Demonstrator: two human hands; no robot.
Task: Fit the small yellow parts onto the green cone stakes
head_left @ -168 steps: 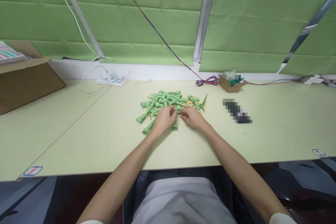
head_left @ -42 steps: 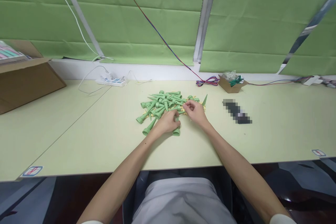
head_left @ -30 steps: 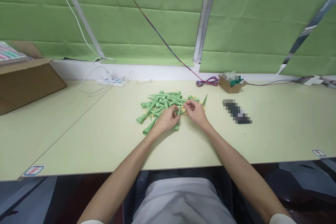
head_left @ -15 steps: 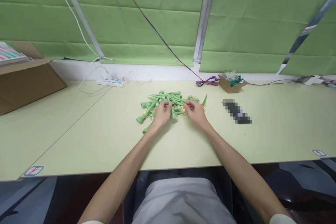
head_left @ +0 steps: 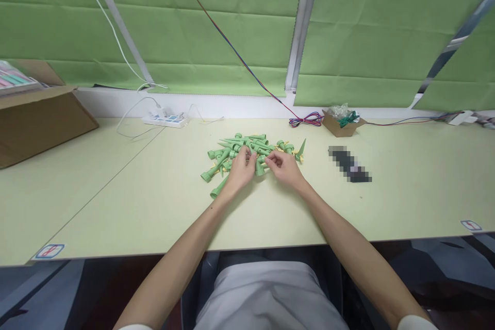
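Observation:
Green plastic spikes with a wide socket at one end lie heaped on the table, with small yellow pieces among them. My left hand is closed around one green spike, its wide end turned toward me. Close to its right, my right hand pinches thumb and forefinger together beside that spike; whatever is between the fingertips is too small to make out. A loose spike lies partly behind my left wrist.
A blurred dark object lies right of the heap. Behind it stand a small cardboard box and a coiled red-blue cable. A white power strip is at the back left, a large cardboard box at the far left.
My right hand has moved left, closer to my left hand and the spike it holds. The left hand has shifted slightly right, uncovering more of the loose spike near its wrist.

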